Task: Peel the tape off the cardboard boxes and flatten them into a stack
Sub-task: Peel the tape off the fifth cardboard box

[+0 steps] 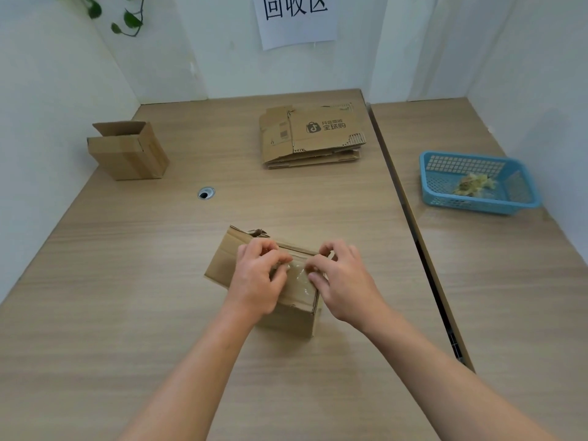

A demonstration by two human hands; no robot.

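Peeling step. The small cardboard box (222, 262) sits nearer you than the flattened stack (311, 135). Hands close together: your left hand (259, 275) grips the box top with curled fingers, and your right hand (342, 281) pinches the clear tape (299, 272). Next, likely: pull steadily, then bin the strip in the blue basket (477, 160), right of the stack.

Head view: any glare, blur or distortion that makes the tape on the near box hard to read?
Head view: soft even light, faint shadows; glare glints on the clear tape across the near cardboard box; fingers of the left hand and right hand look blurred; wide-angle lens bows the table edges.
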